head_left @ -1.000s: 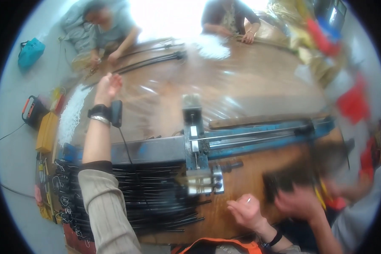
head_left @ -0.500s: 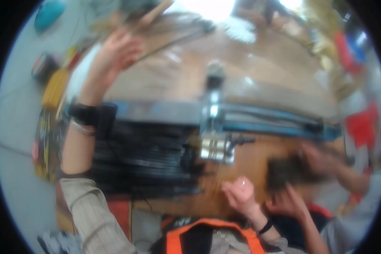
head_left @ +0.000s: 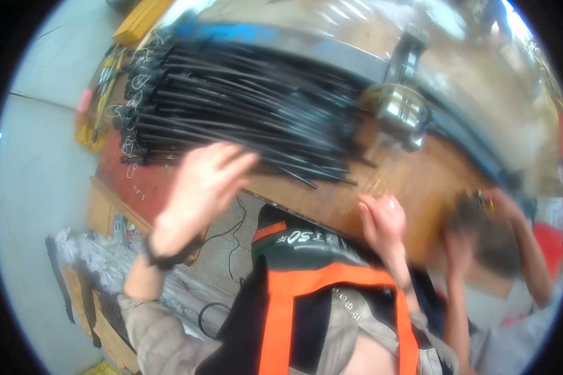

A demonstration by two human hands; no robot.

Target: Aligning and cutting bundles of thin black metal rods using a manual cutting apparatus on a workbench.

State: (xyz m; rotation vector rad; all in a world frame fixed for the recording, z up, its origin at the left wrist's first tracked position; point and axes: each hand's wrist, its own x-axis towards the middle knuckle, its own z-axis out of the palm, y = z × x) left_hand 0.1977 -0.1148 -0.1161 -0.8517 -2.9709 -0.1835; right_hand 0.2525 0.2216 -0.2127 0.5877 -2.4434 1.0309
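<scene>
A thick bundle of long thin black rods [head_left: 244,103] lies across the left of the wooden table [head_left: 435,169], with thin white loops at its left ends. Over the bundle's near edge is my left hand [head_left: 209,184], blurred, fingers stretched out and nothing seen in them. My right hand [head_left: 383,222] is closed at the near table edge, fingers curled in; whether anything is inside is hidden. Beyond it stands a shiny metal clamp-like block [head_left: 400,109] on a dark upright bracket [head_left: 410,50].
At the right, a co-worker's hands [head_left: 460,247] are around a dark blurred bundle [head_left: 475,219]. A long metal rail [head_left: 350,59] runs behind the rods. A cable [head_left: 234,244] hangs below the table edge. Wrapped grey material [head_left: 169,300] lies lower left.
The view has swung left and down. My left hand has come from above the far side of the table down to the near edge of the rods. My right hand stays closed.
</scene>
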